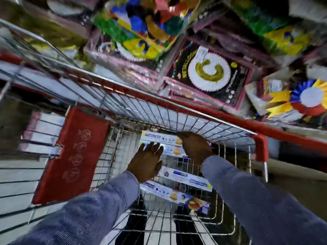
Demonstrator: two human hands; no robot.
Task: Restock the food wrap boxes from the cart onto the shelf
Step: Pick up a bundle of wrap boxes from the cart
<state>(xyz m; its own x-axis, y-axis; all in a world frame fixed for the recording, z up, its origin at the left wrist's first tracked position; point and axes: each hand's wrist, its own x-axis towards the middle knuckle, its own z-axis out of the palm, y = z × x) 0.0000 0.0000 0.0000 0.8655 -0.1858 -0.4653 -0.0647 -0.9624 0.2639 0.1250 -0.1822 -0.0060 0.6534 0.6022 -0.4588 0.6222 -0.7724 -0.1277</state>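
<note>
Motion blur softens nearly everything, so the print on the boxes cannot be read, and the party goods on the shelf (pixel 230 117) beyond the cart (pixel 177 110) are mostly smears of colour wrapped in shiny plastic. The cart's wire mesh crosses in front of the boxes, and the hands cover parts of the far ones.

Both arms, in blue ribbed sleeves (pixel 99 209), reach down into the cart. The left hand (pixel 146 161) is flat with fingers spread, lying over the near edge of the far boxes (pixel 164 140); it is not clenched on anything. The right hand (pixel 194 147) curls downward over the same boxes, knuckles up; its fingertips are hidden, so I cannot tell whether it grips one.

Two more long, narrow white cardboard boxes (pixel 185 177) lie nearer in the cart's basket. A red plastic flap (pixel 70 156) with embossed round symbols stands at the cart's left, and a red rail (pixel 260 147) caps its right corner.
</note>
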